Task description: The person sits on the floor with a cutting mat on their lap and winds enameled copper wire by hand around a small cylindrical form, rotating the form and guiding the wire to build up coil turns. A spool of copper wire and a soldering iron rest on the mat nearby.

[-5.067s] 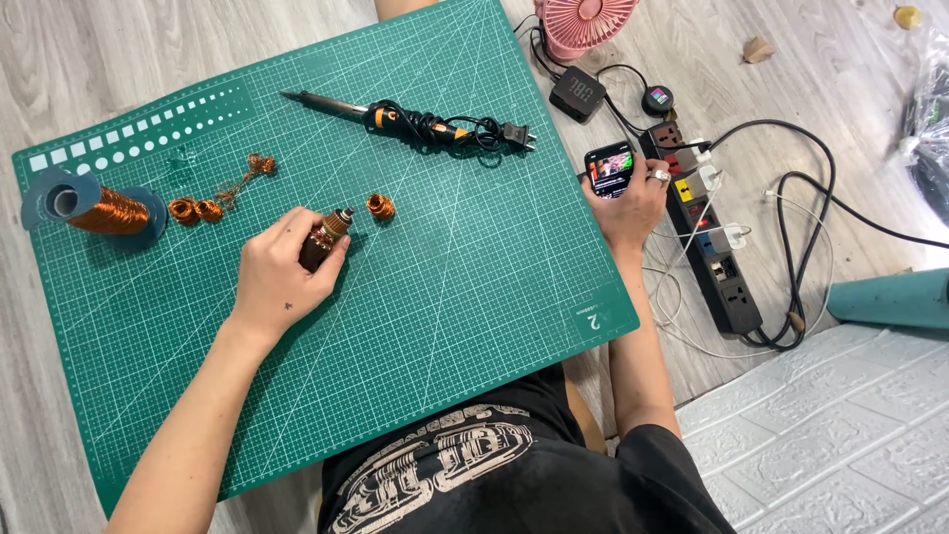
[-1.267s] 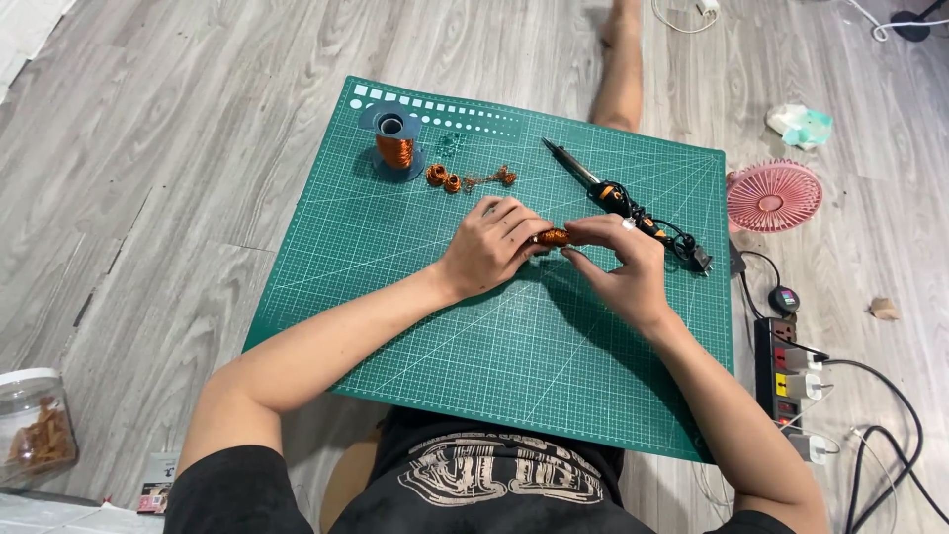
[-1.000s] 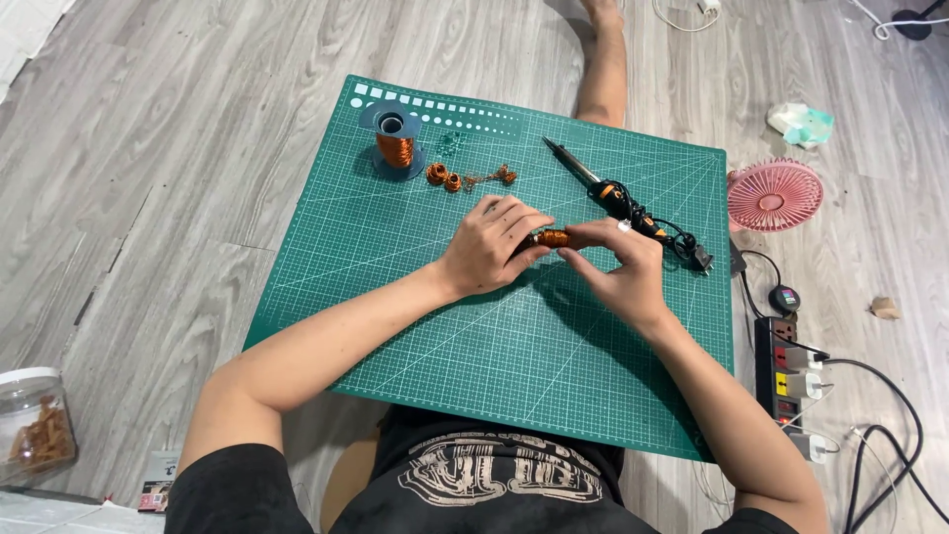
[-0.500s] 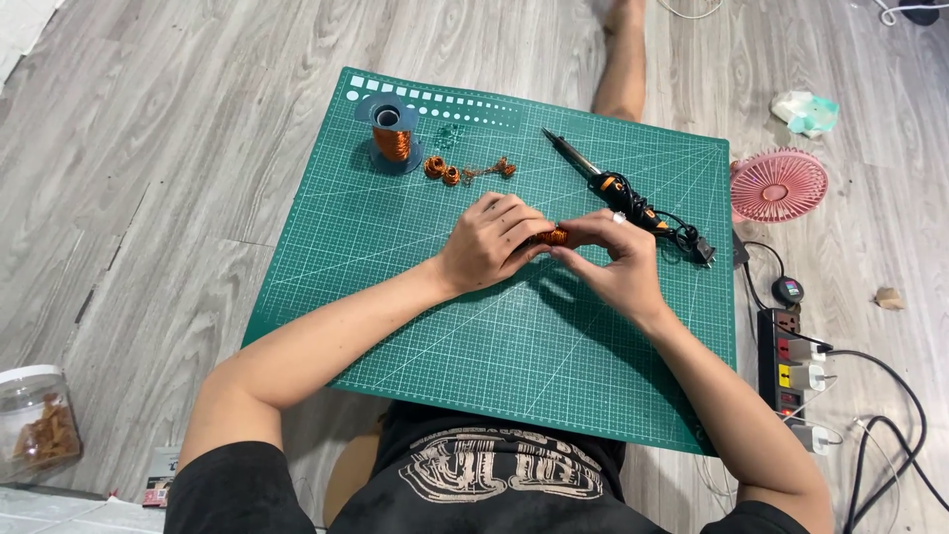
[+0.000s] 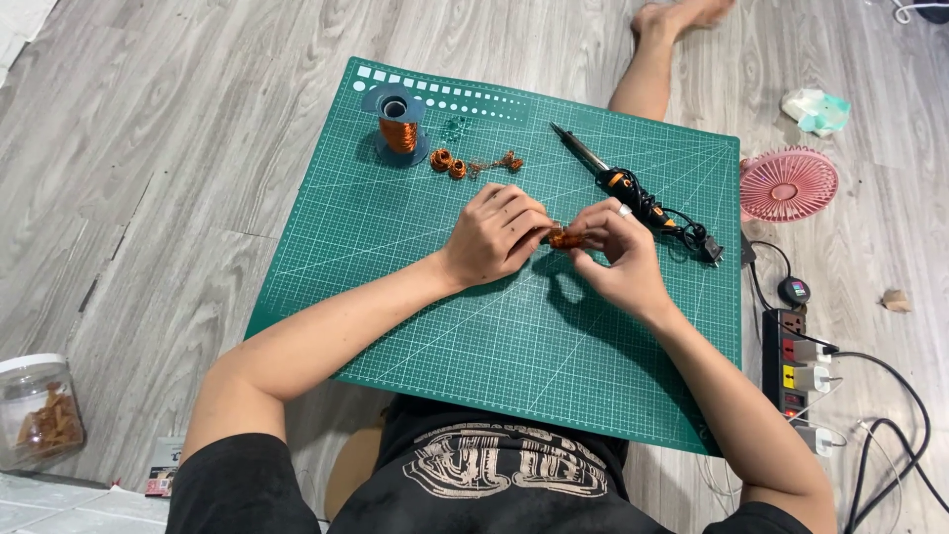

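— Copper-wound small coil, where does it sit?
— Just above the green gridded cutting mat on the floor, pinched between both hands. The left hand has its fingers curled narrow on one end; the right hand grips the other end with its fingertips.
— And farther out?
— A black-and-orange soldering iron lies just beyond the right hand. Loose little copper coils lie near a blue spool of copper wire at the far edge.
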